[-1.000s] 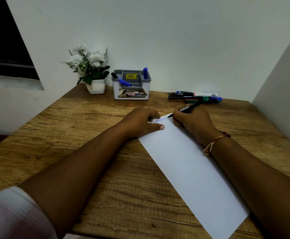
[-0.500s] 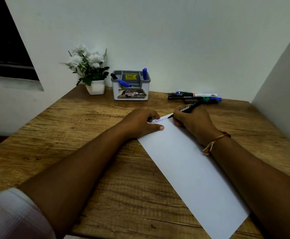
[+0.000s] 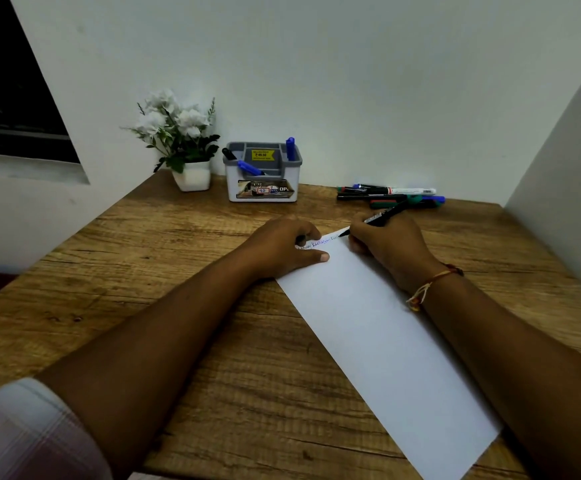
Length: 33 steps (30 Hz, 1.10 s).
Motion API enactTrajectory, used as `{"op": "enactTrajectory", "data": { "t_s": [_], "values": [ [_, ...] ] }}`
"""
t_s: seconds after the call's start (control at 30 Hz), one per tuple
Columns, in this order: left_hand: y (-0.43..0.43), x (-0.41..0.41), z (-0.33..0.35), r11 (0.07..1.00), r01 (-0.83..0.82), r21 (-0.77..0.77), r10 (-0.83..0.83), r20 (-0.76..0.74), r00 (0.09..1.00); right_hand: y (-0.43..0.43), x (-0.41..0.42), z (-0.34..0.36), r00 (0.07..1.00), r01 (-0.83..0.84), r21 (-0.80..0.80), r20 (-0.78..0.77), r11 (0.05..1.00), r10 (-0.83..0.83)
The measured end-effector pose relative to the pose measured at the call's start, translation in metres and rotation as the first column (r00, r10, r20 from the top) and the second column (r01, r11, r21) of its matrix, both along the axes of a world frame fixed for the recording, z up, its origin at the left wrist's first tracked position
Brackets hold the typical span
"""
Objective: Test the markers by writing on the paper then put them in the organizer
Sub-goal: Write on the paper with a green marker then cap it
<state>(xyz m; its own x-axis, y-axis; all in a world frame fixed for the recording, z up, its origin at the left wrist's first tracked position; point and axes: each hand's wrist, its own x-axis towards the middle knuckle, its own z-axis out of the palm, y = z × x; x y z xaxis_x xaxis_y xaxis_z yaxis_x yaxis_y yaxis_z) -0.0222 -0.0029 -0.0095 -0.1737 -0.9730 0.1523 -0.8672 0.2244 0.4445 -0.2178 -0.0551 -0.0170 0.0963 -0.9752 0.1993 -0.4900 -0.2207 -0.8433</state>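
Grey organizer [image 3: 263, 194] holds three markers [image 3: 249, 167]. Left hand [image 3: 282, 247] stays pinning the paper [image 3: 368, 323], curled, contents indeterminate. Right hand [image 3: 389, 244] grips the black marker [image 3: 382, 214]; its tip has advanced rightward, extending the test line. Loose markers [image 3: 386, 195] await beyond.

Right hand [image 3: 387, 242] grips a black marker [image 3: 375, 218] — tip on the paper [image 3: 379, 341]; left hand [image 3: 284, 245] presses its far corner.

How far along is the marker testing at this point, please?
Done: three markers sit in the organizer, and test writing lines the top edge of the paper. In hand: the right hand writes with a black marker while the left hand steadies the paper. Left: the pile of markers beyond the paper.
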Motion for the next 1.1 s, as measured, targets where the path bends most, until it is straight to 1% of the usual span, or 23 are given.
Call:
{"op": "enactTrajectory", "data": {
  "t_s": [0.3, 0.6, 0.87, 1.0, 1.1],
  "values": [
    [0.0000, -0.0012, 0.0001, 1.000, -0.007, 0.004, 0.007, -0.003, 1.000, 0.0022, -0.0005, 0.0022, 0.999, 0.015, 0.012, 0.037, 1.000, -0.016],
    [0.0005, -0.0013, 0.0007, 1.000, -0.016, 0.014, 0.016, -0.007, 1.000, 0.0012, 0.0001, 0.0032, 0.999, 0.033, 0.022, -0.004, 0.999, -0.033],
    [0.0021, -0.0022, 0.0021, 1.000, -0.010, 0.014, 0.011, -0.016, 1.000, -0.0008, 0.0006, 0.0028, 0.999, 0.041, 0.032, 0.005, 0.999, -0.041],
    [0.0019, -0.0014, 0.0016, 1.000, -0.009, 0.010, 0.009, -0.016, 1.000, 0.0002, 0.0001, 0.0038, 0.998, 0.050, 0.043, 0.036, 0.998, -0.052],
    [0.0018, -0.0015, 0.0016, 1.000, -0.009, 0.012, 0.009, -0.016, 1.000, -0.0024, -0.0029, 0.0022, 0.983, 0.062, 0.078, 0.166, 0.995, -0.075]
  ]
}}
